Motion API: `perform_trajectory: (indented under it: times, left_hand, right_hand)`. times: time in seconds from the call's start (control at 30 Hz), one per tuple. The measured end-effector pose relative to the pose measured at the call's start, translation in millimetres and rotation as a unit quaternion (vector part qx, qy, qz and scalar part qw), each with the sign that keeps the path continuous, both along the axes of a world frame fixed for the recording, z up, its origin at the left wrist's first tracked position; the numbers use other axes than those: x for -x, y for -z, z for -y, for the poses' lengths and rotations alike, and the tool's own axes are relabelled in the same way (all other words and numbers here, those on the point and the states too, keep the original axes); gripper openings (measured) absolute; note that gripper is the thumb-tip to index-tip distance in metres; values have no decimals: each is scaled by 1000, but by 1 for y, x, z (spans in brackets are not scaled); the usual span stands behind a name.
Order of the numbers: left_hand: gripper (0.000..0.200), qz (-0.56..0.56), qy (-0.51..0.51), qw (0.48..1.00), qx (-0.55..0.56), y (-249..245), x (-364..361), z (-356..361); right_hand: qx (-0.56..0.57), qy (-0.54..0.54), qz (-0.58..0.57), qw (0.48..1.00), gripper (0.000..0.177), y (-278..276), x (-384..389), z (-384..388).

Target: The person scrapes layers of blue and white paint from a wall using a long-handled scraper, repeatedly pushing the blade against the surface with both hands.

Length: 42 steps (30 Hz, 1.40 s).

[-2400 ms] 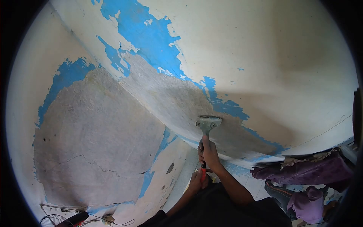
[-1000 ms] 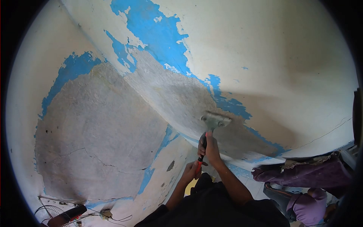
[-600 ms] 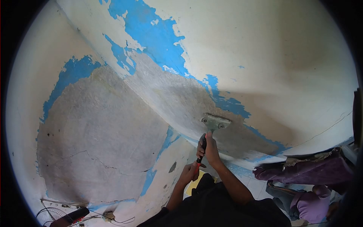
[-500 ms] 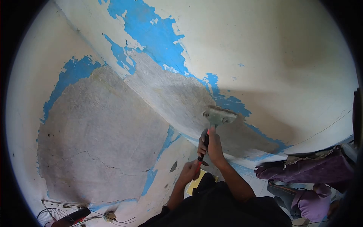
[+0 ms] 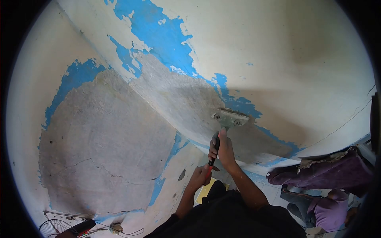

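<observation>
Metal-headed scraper [image 5: 230, 118], likely stiff, head-heavy; best held by its handle [image 5: 212, 162]: left grip [image 5: 199, 178] wrapped round near end, right grip [image 5: 225, 150] far end.

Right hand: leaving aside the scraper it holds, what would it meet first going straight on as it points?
Probably the wall, near the blue paint just beyond the scraper head; depth is unclear.
</observation>
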State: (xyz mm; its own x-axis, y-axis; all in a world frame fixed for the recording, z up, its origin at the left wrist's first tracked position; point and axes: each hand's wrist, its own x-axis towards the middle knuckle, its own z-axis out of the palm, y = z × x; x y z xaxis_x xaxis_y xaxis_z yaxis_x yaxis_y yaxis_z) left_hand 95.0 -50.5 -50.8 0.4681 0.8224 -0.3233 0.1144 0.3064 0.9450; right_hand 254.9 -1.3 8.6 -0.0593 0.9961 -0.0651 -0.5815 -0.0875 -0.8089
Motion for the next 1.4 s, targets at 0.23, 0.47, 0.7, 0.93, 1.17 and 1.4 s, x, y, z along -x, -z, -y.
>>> perform_trajectory:
  times: [0.23,0.47,0.7,0.93,1.17,1.4]
  left_hand:
    - [62,-5,-38,999,34,39,1,18]
    - [65,-4,-20,999,-34,12,-11,0]
    - [64,14,-23,999,26,30,-4,11]
    - [69,50,4,999,18,9,-12,-6]
    - [70,41,-29,999,16,24,-17,4]
    - [69,-3,-18,999,26,15,-17,4]
  right_hand:
    - [20,-13,-23,999,58,48,6,3]
    - [0,-6,8,1000,57,0,-9,-3]
    - [8,-12,-16,1000,59,29,-1,-2]
    - [-35,1,37,999,61,-4,-5,-8]
    - [-31,-14,52,998,60,5,-5,-8]
    - [-6,-17,33,999,61,19,-4,-5]
